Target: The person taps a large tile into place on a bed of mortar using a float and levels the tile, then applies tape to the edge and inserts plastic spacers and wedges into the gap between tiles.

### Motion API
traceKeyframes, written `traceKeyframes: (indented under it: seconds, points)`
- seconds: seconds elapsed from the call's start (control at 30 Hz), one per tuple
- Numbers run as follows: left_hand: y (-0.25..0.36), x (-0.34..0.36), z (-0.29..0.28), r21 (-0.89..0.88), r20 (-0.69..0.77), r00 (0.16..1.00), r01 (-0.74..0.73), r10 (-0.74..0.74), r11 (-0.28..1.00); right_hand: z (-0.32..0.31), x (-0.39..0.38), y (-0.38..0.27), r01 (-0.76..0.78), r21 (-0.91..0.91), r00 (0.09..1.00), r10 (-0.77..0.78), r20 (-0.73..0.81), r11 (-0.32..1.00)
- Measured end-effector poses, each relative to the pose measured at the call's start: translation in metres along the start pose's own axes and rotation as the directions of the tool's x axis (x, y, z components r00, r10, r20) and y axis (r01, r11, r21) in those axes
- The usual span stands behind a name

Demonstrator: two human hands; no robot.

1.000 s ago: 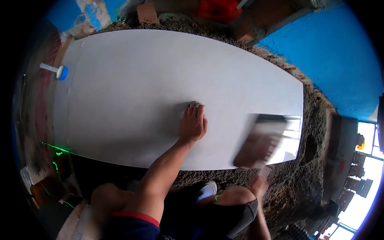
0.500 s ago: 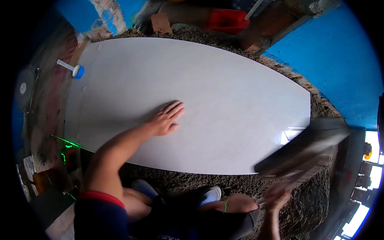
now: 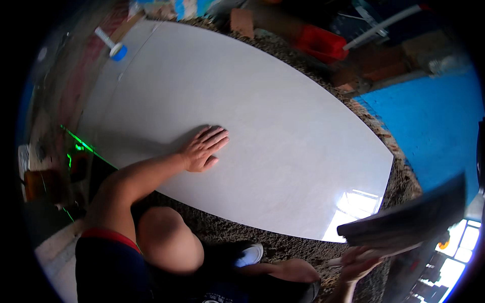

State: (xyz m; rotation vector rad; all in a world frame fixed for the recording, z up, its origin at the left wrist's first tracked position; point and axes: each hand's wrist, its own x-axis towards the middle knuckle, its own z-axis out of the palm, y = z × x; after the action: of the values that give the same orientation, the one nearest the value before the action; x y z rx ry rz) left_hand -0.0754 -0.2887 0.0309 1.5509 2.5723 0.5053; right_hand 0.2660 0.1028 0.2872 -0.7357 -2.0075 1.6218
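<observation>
A large pale, glossy tile lies on rough, dark mortar. My left hand lies flat on its surface, left of the middle, fingers stretched out. At the lower right my right hand grips the handle of a dark, flat, rectangular trowel-like tool, held at a slant beside the tile's near right corner; the tool is blurred. A white stick with a blue round piece sits at the tile's far left. A green laser line runs along the left part of its near edge.
A red container, bricks and a white pole are behind the tile. A blue wall stands at the right, near bright windows. My knee and shoe are at the near side.
My left hand has moved left across the tile and flattened. The tool in my right hand has swung right, away from over the tile's middle-right. The view has turned.
</observation>
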Motion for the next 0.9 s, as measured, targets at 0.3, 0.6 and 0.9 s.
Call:
traceKeyframes:
  seconds: [0.3, 0.6, 0.9]
  points:
    - [-0.013, -0.001, -0.003, -0.063, -0.173, 0.983, 0.057, -0.068, 0.996, 0.105, 0.071, 0.092, -0.417, -0.7, 0.713, 0.686, 0.144, 0.58]
    - [0.002, -0.027, 0.02, -0.032, -0.223, 0.921, 0.321, -0.319, 0.947, 0.053, 0.035, 0.042, -0.046, -0.091, 0.998, 0.042, -0.045, 0.995]
    - [0.01, -0.027, 0.012, -0.001, -0.268, 0.894, 0.373, -0.359, 0.928, 0.129, 0.111, 0.042, -0.27, -0.668, 0.78, 0.564, 0.27, 0.693]
